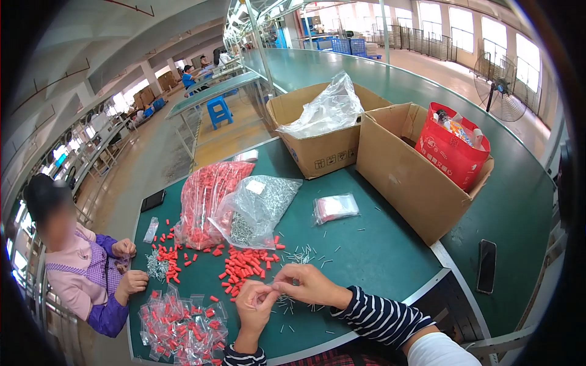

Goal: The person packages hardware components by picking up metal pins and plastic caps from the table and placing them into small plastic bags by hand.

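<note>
My left hand [255, 305] and my right hand [302, 283] meet fingertip to fingertip above the green table [390, 268], both pinched. What they hold between them is too small to name, perhaps clear plastic. Just behind them lies a heap of red plastic plugs [244, 266]. Metal screws [299, 255] are scattered around and under my right hand. To the left of my left hand is a pile of small clear bags with red plugs inside [183, 326]. Farther back stand a large bag of red plugs [210, 198] and a clear bag of screws [262, 207].
A stack of small clear bags [336, 208] lies behind my right hand. Two cardboard boxes [326, 149] [409, 177] stand at the back, one holding a red bag [452, 146]. A phone [486, 266] lies at right. A co-worker [85, 262] sits at left, hands over the table.
</note>
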A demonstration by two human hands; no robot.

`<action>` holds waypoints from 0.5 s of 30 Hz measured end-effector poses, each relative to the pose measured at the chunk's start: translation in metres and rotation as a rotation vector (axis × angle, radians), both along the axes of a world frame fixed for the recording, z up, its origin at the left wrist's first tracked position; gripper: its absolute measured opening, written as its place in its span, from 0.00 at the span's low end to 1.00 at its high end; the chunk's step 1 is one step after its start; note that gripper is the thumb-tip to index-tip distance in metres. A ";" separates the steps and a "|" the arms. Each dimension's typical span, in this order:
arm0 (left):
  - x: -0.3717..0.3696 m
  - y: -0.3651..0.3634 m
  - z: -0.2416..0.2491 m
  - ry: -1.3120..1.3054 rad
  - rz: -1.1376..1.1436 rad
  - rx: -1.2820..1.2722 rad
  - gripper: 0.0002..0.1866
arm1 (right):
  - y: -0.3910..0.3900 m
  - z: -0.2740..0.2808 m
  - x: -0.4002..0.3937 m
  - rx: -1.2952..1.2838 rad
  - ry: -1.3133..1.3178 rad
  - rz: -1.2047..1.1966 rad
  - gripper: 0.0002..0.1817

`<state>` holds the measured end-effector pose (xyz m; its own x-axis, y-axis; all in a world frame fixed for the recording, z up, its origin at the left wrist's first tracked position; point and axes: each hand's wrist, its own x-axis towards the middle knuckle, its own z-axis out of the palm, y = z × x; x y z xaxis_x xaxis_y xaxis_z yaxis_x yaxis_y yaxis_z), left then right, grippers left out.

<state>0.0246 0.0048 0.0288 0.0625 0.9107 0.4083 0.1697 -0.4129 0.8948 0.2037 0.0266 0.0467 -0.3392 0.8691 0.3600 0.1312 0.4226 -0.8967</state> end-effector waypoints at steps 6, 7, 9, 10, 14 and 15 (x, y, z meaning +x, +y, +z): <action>-0.006 0.006 -0.004 0.024 -0.066 -0.143 0.04 | 0.004 -0.006 0.002 0.288 -0.170 -0.082 0.06; -0.007 0.006 -0.005 0.021 -0.065 -0.166 0.05 | 0.003 -0.006 0.002 0.316 -0.189 -0.082 0.06; -0.009 0.007 -0.009 -0.035 -0.062 -0.178 0.05 | 0.000 -0.003 0.000 0.372 -0.227 -0.080 0.05; -0.009 0.007 -0.011 -0.064 -0.059 -0.185 0.05 | -0.002 -0.003 -0.001 0.403 -0.247 -0.094 0.05; -0.010 0.006 -0.011 -0.341 0.082 -0.426 0.04 | -0.007 0.000 -0.005 0.475 -0.308 -0.092 0.05; -0.012 0.010 -0.007 -0.406 0.148 -0.475 0.03 | -0.009 0.001 -0.006 0.479 -0.318 -0.077 0.05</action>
